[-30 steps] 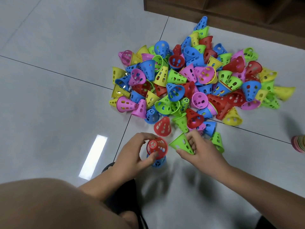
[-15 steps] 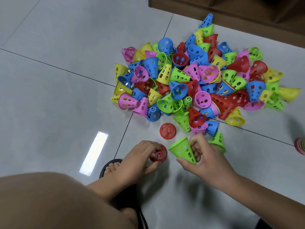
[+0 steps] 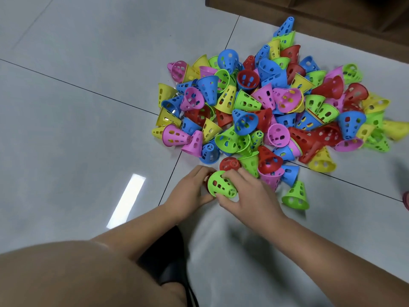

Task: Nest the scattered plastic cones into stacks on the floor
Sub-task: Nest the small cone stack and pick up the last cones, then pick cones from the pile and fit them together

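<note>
Green cone [image 3: 222, 185] lies on its side, held off the floor [image 3: 88, 107] between both hands, just near of the pile of cones [image 3: 265, 103]. Its wide rim faces left, its narrow tip right and toward the camera.

Left hand [image 3: 190, 191]: fingers curled over the rim from above, thumb under it, closed round the cone's wide end. A sliver of red plastic shows at the rim inside this grasp; what it is cannot be told.

Right hand [image 3: 247, 193]: fingers arched over the top of the cone, thumb beneath near the tip, pinching it. Both forearms come in from the lower edge and converge.

A lone red cone [image 3: 229, 163] sits just beyond the fingertips. A second green cone [image 3: 295, 196] stands upright just right of the right hand.
</note>
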Tool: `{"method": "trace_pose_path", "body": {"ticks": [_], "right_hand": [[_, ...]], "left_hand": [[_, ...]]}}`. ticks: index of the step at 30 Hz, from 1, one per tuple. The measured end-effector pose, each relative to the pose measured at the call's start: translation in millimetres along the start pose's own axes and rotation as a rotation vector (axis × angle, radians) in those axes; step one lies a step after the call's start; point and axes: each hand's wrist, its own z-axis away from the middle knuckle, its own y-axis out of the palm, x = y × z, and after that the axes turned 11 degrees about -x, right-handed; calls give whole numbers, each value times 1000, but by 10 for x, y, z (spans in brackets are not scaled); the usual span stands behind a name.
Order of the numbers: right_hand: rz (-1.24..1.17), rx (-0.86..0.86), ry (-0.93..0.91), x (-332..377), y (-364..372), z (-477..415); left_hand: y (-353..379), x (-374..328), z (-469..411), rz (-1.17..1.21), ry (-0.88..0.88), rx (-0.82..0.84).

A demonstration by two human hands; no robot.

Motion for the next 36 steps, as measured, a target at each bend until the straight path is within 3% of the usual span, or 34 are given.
{"method": "trace_pose_path", "body": {"ticks": [5,9,14,17,21,27,32,36], "right_hand": [[0,68,60,-7,211,-224],[-50,119,53,-55,222,-224],[-122,-70,79,-254,140,-239],[-5,-19,119,-401,168,-294],[65,68,102,-477,278,-321],[20,68,75,-586,406,-303],[-65,-61,120,-652,317,-231],[-204,-154,233,-579,66,-200]], "left_hand": [[-96,72,-75,-16,-1,25],[-287,270,-119,-181,35,63],[-504,278,-295,-325,154,-189],[-545,204,-430,-382,215,-304],[-652,168,-615,-490,117,-356],[-769,425,-699,-565,-12,-250],[-755,595,-541,-553,17,-233],[-812,484,-391,-434,-61,-312]]}}
